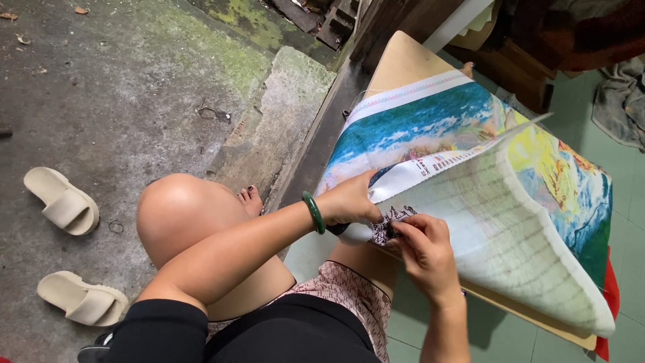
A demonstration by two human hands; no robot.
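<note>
From the head view I see an embroidery canvas [470, 154] spread over a tilted wooden board [403, 60] that runs from the upper middle of the frame down to the lower right. Most of its face is already filled with colour: blue sky and water toward the upper middle, yellow and orange toward the right edge. The near edge is folded back, so the pale gridded underside [524, 249] covers the lower right part.

My left hand [349, 202], with a green bangle [313, 212] on the wrist, is closed on the folded edge at the centre of the frame, pinching the cloth up. My right hand [423, 252] sits just below it, fingers drawn together at a small dark-stitched patch [393, 225] near the border. I judge its grip is shut on something thin there, but whether that is a needle or thread I cannot tell; it is too small.

As I read it, the big picture area is largely done and the work in hand is this small patch at the near edge.

Two beige slippers [64, 202] lie on the concrete floor [121, 87] at the left.
</note>
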